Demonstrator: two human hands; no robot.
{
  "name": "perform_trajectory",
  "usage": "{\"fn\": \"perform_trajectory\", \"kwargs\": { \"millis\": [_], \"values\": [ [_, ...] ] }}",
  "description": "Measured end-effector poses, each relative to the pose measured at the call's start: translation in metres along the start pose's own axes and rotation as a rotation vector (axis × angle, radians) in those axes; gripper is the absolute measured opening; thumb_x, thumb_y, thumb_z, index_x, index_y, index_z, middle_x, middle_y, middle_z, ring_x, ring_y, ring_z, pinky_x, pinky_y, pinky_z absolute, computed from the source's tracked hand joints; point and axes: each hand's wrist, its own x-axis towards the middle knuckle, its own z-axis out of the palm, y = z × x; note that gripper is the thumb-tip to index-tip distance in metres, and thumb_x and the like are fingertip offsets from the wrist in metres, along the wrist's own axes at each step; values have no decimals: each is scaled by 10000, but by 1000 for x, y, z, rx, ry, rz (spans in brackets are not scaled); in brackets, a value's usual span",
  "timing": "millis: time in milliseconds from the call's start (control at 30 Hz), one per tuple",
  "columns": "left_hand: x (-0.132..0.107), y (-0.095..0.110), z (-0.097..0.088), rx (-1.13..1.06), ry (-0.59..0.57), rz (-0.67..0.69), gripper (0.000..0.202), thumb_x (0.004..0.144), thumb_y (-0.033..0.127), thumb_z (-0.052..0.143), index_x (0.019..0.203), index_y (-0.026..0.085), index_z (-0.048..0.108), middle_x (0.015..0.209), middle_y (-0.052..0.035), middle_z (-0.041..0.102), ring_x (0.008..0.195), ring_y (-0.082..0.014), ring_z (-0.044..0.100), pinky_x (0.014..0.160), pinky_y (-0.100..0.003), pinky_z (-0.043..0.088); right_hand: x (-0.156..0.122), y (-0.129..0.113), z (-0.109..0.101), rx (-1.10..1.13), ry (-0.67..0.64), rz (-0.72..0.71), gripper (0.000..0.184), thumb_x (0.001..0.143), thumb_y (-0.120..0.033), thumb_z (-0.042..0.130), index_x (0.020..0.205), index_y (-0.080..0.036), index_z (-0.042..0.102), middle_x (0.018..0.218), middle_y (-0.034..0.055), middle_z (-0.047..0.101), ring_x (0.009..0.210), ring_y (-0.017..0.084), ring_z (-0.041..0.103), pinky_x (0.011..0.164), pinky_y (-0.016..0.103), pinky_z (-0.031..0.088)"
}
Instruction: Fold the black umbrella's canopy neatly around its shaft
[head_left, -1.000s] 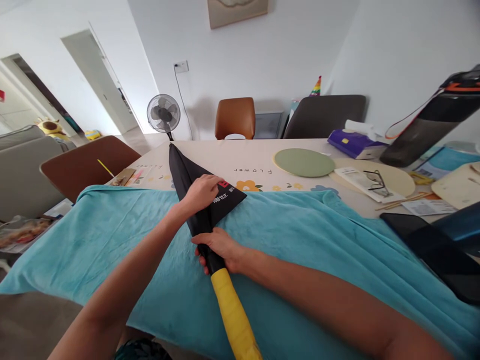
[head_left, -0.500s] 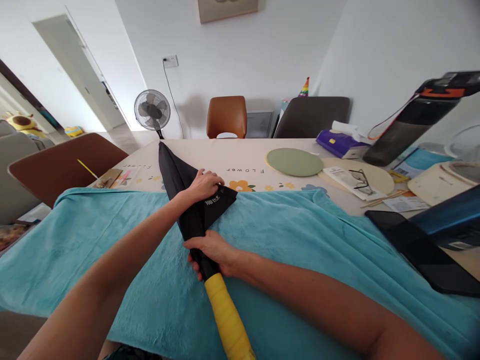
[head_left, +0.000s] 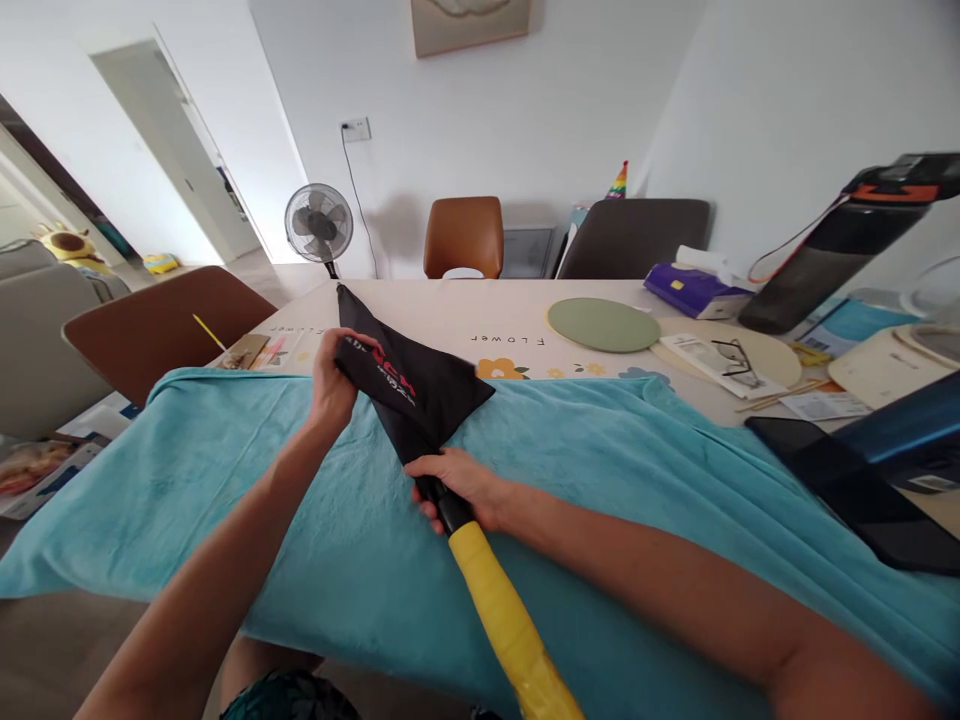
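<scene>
A black umbrella with a handle wrapped in yellow slants across the turquoise blanket, its tip pointing away from me. Around its shaft, just above the yellow wrap, my right hand is closed. My left hand pinches a fold of the black canopy on the left side. Red and white lettering shows on that fold. Another loose flap of the canopy sticks out to the right. Parts of the left fingers are hidden behind the cloth.
On the right lie a phone-like black slab, eyeglasses, a purple tissue box and a dark bottle. A green round mat lies farther back. Beyond the table stand a fan and a brown chair.
My left hand has moved from the right flap to the left side, drawing out a canopy fold whose red lettering now shows. My right hand keeps its hold on the shaft.
</scene>
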Motion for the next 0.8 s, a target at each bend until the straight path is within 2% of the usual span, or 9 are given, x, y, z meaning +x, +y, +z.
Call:
{"fn": "perform_trajectory", "kwargs": {
  "millis": [67, 167, 233, 333, 433, 500, 567, 700, 800],
  "values": [
    [-5, -7, -16, -45, 129, -112, 73, 759, 190, 428, 778, 192, 498, 673, 12, 598, 547, -90, 556, 484, -174, 435, 0, -1, -1, 19, -22, 33, 158, 752, -254, 579, 694, -154, 472, 585, -13, 549, 420, 97, 484, 340, 230, 426],
    [-12, -26, -40, 9, 272, -238, 61, 744, 187, 395, 725, 200, 451, 512, 62, 480, 364, -74, 444, 343, -159, 337, 1, -3, -2, 62, -53, 89, 155, 775, -249, 552, 683, -142, 488, 598, -11, 542, 432, 88, 490, 361, 225, 433],
    [-15, -38, -53, 93, 299, -255, 76, 728, 171, 378, 700, 204, 441, 461, 80, 419, 312, -73, 400, 303, -162, 295, 1, -4, -4, 85, -77, 107, 141, 775, -243, 556, 698, -140, 498, 618, -9, 546, 450, 88, 501, 379, 228, 445],
    [-16, -48, -65, 247, 250, -235, 104, 713, 163, 370, 652, 200, 445, 421, 87, 372, 280, -71, 376, 278, -163, 256, 1, -4, -5, 100, -102, 85, 137, 761, -243, 593, 732, -140, 509, 637, -13, 547, 469, 88, 509, 388, 222, 453],
    [-13, -51, -70, 283, 210, -239, 96, 707, 184, 391, 658, 192, 474, 446, 84, 391, 272, -65, 368, 270, -167, 249, 1, -5, -4, 125, -100, 65, 200, 786, -318, 590, 742, -146, 498, 621, -21, 535, 445, 81, 489, 365, 215, 445],
    [-11, -53, -70, 251, 225, -261, 101, 697, 191, 396, 695, 188, 497, 466, 84, 404, 272, -62, 361, 270, -166, 247, 1, -6, -3, 145, -101, 73, 273, 811, -405, 554, 769, -141, 503, 611, -21, 528, 428, 80, 476, 357, 224, 453],
    [-10, -56, -70, 218, 251, -274, 127, 689, 189, 388, 731, 184, 508, 463, 86, 400, 275, -63, 357, 276, -163, 250, 2, -7, -1, 155, -103, 82, 301, 833, -423, 518, 808, -123, 513, 599, -23, 520, 417, 78, 470, 381, 246, 488],
    [-8, -57, -72, 146, 312, -304, 163, 671, 196, 376, 754, 184, 515, 441, 88, 385, 276, -78, 357, 274, -167, 248, 6, -5, 2, 170, -70, 28, 216, 846, -316, 512, 786, -108, 508, 564, -17, 528, 451, 95, 529, 579, 348, 574],
    [-7, -54, -73, 98, 344, -309, 167, 652, 191, 374, 728, 181, 522, 436, 83, 377, 283, -80, 342, 276, -171, 235, 9, -1, 4, 200, -32, -5, 194, 832, -286, 525, 761, -107, 509, 569, 14, 556, 626, 184, 645, 730, 428, 561]
  ]
}}
